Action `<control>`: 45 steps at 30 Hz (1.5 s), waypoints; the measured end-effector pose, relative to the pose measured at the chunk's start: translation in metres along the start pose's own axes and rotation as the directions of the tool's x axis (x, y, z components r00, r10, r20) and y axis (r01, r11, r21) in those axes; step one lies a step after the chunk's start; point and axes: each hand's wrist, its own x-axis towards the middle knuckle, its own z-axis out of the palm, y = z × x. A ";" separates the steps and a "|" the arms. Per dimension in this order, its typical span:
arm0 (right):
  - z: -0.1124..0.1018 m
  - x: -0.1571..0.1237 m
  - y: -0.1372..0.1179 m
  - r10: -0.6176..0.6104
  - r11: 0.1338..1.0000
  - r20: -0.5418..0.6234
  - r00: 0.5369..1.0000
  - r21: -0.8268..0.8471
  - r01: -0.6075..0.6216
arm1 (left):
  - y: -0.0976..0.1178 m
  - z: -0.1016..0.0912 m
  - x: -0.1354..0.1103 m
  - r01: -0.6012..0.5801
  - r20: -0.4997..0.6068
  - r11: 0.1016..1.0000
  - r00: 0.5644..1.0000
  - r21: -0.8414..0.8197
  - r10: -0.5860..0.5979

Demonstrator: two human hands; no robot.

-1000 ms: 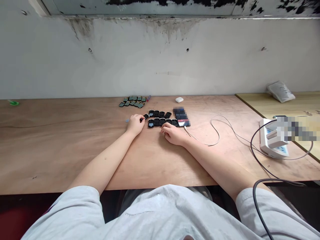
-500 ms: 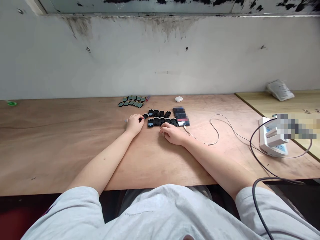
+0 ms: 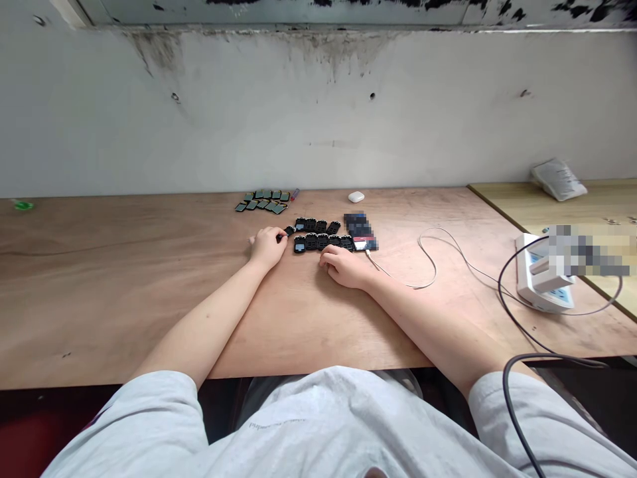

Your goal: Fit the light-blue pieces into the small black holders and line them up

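You sit at a plywood table (image 3: 124, 279) against a stained white wall (image 3: 318, 119). Rows of black parts (image 3: 321, 236) lie at 12 o'clock from your hands. Your left hand (image 3: 267, 247) curls, fingertips touching the end part (image 3: 290, 230) at the rows' 9 o'clock; whether they pinch it, I cannot tell. Your right hand (image 3: 344, 267) rests half-curled, fingertips at the near row.

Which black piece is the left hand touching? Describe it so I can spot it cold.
On the wooden table, two rows of small black parts lie at mid-table. The end part sits at the left end of the back row. It alone touches the fingertips of the left hand.
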 end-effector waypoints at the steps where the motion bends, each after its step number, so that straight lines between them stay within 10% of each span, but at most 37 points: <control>1: 0.000 0.000 0.000 0.000 1.000 -0.001 1.000 -0.003 0.000 | 0.000 0.000 0.000 0.000 0.001 1.000 1.000 -0.001 0.000; 12: 0.001 0.000 0.000 0.002 1.000 0.003 1.000 -0.010 -0.002 | 0.002 -0.003 -0.002 0.099 -0.014 0.993 0.995 0.065 -0.098; 45: -0.002 0.001 -0.003 -0.004 1.000 0.021 1.000 -0.019 0.004 | 0.006 0.005 -0.006 -0.213 0.163 0.967 0.968 0.142 0.189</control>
